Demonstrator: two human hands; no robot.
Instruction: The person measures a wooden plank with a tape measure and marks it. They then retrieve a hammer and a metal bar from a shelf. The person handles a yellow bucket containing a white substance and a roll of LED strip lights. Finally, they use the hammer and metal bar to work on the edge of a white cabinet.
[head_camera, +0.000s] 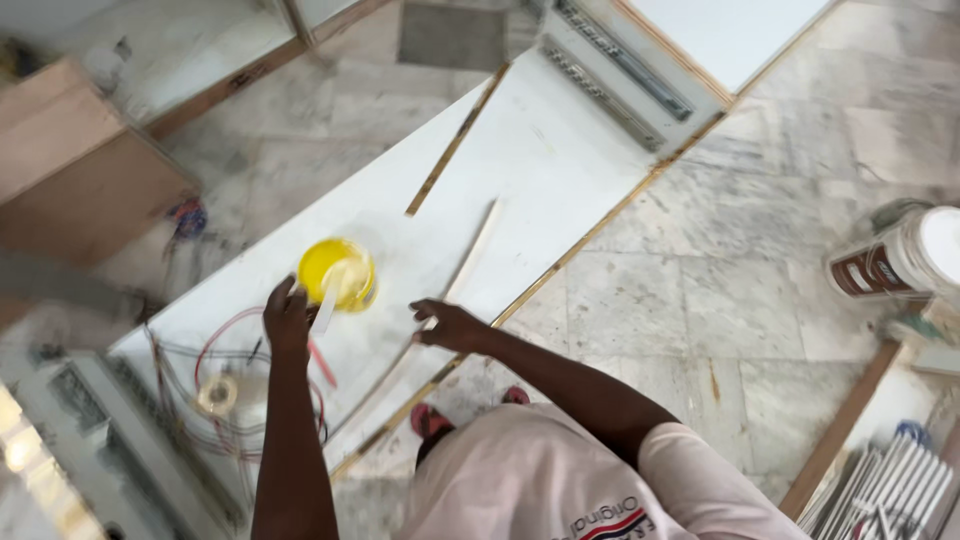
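My left hand (287, 318) grips a short white stick (327, 305) whose tip rests in a round yellow tub (338, 270). The tub stands on a long white board (520, 170) that lies slanted across the marble floor. My right hand (450, 325) lies near the board's front edge, fingers spread, touching a long thin white strip (470, 262) that runs up the board. A second, brownish thin strip (455, 145) lies further up the board.
A roll of tape (216, 394) and tangled red and white wires (240, 340) sit at the board's left end. Brown boxes (85, 175) stand far left, a white bucket (905, 255) at right, and metal drawer rails (615, 70) at the top. My feet (432, 420) are by the board's edge.
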